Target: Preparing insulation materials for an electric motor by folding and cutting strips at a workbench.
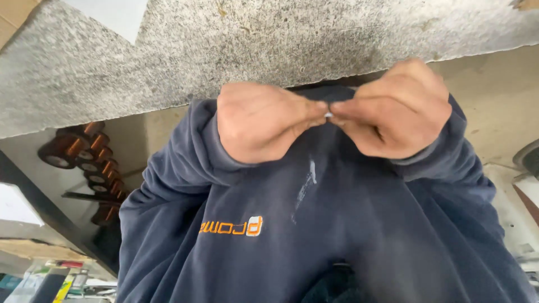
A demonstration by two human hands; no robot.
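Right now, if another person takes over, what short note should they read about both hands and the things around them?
Left hand: closed, fingertips pinching the small pale piece.
Right hand: closed, pinching the same piece from the other side; the fingertips of both hands meet on it.
Position: both hands are held in front of the navy sweatshirt, below the edge of the grey stone slab.
Nearby: a row of copper wire coils on the left, untouched.
Done or left: the piece is too small and blurred to identify; it is in the fingers, not set down.
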